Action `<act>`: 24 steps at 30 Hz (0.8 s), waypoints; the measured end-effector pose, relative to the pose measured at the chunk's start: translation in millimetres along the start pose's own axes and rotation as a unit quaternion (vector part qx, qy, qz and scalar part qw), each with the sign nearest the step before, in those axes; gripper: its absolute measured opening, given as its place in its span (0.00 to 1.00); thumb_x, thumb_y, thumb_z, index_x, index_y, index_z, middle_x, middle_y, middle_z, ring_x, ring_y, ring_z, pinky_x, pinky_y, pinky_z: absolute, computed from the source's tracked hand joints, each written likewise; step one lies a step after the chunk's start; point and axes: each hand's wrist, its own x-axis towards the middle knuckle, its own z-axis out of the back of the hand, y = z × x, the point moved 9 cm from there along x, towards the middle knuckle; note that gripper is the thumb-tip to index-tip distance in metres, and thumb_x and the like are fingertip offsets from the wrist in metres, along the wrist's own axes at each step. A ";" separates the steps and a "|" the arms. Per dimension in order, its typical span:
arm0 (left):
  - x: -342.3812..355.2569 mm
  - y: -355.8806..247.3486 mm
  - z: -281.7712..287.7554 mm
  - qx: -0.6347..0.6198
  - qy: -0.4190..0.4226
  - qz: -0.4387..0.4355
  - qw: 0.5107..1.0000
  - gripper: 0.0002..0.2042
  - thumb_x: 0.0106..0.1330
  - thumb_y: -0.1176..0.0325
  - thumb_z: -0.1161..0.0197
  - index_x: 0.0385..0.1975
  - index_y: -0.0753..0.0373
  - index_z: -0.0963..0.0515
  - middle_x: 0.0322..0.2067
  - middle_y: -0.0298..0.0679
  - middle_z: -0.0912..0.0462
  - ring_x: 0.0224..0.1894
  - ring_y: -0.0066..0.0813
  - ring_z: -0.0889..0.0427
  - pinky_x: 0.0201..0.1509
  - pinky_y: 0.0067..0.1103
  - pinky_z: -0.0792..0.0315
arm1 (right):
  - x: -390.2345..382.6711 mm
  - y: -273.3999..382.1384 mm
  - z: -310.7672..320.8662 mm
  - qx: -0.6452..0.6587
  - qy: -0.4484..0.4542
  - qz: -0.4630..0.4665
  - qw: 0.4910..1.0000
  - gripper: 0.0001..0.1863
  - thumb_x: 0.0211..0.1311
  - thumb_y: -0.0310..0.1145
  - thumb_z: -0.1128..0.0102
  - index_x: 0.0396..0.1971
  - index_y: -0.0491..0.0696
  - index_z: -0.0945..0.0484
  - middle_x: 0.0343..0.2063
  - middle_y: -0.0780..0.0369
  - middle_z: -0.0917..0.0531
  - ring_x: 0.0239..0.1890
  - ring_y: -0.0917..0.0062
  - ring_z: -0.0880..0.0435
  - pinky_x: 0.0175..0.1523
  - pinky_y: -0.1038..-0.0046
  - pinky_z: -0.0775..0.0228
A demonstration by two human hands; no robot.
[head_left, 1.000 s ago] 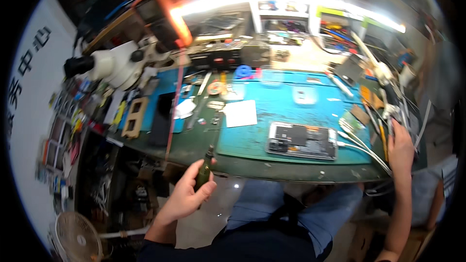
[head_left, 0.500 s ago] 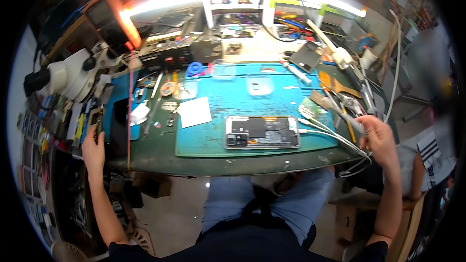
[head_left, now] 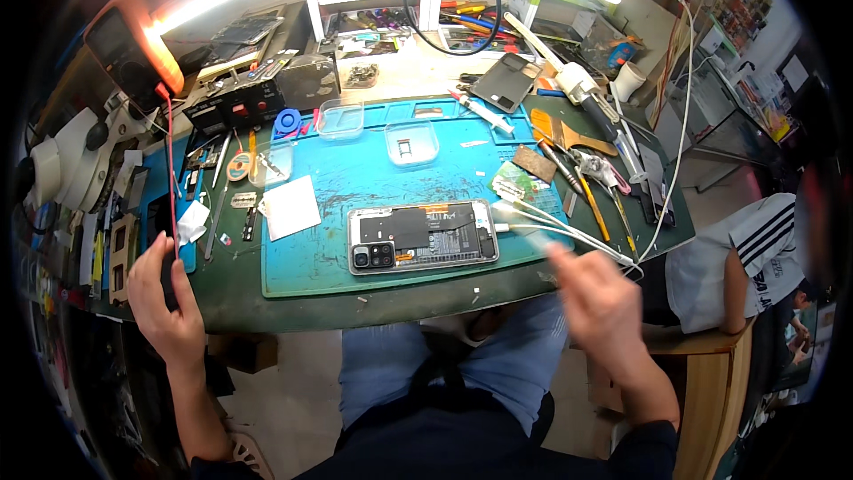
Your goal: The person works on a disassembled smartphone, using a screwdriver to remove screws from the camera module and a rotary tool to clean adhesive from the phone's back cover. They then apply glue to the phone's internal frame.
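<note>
An opened phone [head_left: 422, 236] lies back up, its boards showing, on a blue-green work mat [head_left: 338, 182]. White cables [head_left: 555, 231] run from its right end across the bench. My left hand [head_left: 164, 307] is at the bench's left front edge, fingers wrapped round a slim dark tool [head_left: 169, 268]. A red lead [head_left: 169, 169] hangs down from an orange multimeter [head_left: 133, 44] to just above that hand. My right hand [head_left: 597, 302] is blurred in front of the bench edge, just below the white cables. Whether it holds anything cannot be made out.
A white microscope [head_left: 62, 160] stands at the far left. Two clear plastic trays [head_left: 410, 140] and a white sheet [head_left: 291, 206] sit on the mat. Brushes, tweezers and screwdrivers [head_left: 577, 156] crowd the right side. Another person in a striped white shirt [head_left: 737, 258] sits at the right.
My left hand went from below the bench front to its left edge with the dark tool. My right hand left the cables at the far right and swung toward the front.
</note>
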 end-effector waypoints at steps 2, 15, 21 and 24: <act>-4.2 -13.0 -3.9 -0.042 0.021 -0.001 0.999 0.16 0.76 0.79 0.35 0.61 0.67 0.18 0.54 0.45 0.11 0.57 0.46 0.14 0.65 0.37 0.24 | -8.4 -16.4 25.6 -0.029 -0.110 -0.052 0.992 0.26 0.65 0.20 0.29 0.64 0.49 0.13 0.33 0.64 0.18 0.27 0.70 0.15 0.32 0.66 0.22; 11.6 -158.9 -73.0 -0.278 0.184 -0.140 0.932 0.26 0.65 0.69 0.24 0.64 0.64 0.19 0.62 0.42 0.14 0.66 0.45 0.18 0.75 0.44 0.30 | -19.2 7.1 -1.4 -0.106 -0.044 -0.020 0.993 0.31 0.59 0.20 0.28 0.66 0.47 0.14 0.31 0.64 0.18 0.26 0.70 0.16 0.31 0.69 0.24; 7.2 -164.7 -86.2 -0.291 0.193 -0.135 0.927 0.29 0.63 0.72 0.24 0.67 0.66 0.21 0.62 0.43 0.14 0.67 0.46 0.19 0.76 0.45 0.31 | -29.7 27.7 -10.2 0.005 -0.036 -0.008 0.999 0.29 0.62 0.14 0.32 0.64 0.45 0.14 0.32 0.60 0.19 0.24 0.70 0.18 0.30 0.66 0.24; 0.8 -145.0 -83.4 -0.270 0.149 -0.059 0.949 0.31 0.63 0.78 0.28 0.69 0.68 0.23 0.59 0.45 0.13 0.62 0.47 0.17 0.71 0.42 0.29 | -28.1 -4.8 16.4 -0.061 -0.155 -0.100 0.981 0.30 0.58 0.17 0.29 0.63 0.48 0.12 0.32 0.64 0.17 0.26 0.72 0.16 0.30 0.67 0.23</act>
